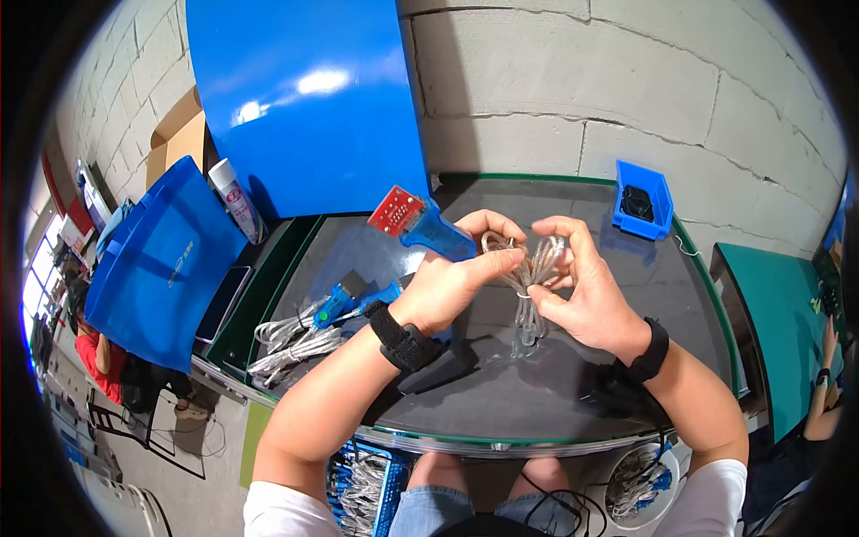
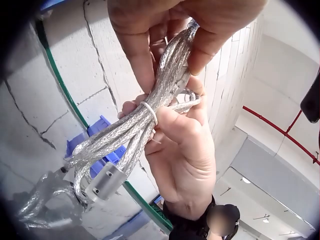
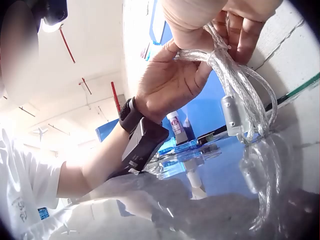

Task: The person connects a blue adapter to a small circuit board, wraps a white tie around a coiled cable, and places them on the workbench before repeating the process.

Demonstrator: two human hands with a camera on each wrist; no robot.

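A bundle of clear-jacketed braided cable (image 1: 530, 313) hangs between both hands above the dark table. My left hand (image 1: 452, 282) pinches the loops on one side. With its thumb and fingers my right hand (image 1: 595, 295) grips the bundle near a thin white tie (image 2: 149, 113) wound around it. A clear block-shaped sleeve (image 2: 106, 181) sits on the cable's lower end, close over the tabletop in the right wrist view. Beside the left hand a translucent blue connector (image 1: 438, 233) sticks up, with a red circuit board (image 1: 396, 212) at its tip.
More cables (image 1: 300, 345) with blue connectors lie on the table's left. A blue bin (image 1: 642, 201) holding black items stands at the back right. A spray can (image 1: 237, 201) stands at left. Below the table are a blue basket (image 1: 391, 488) and white bucket (image 1: 667, 501) with cables.
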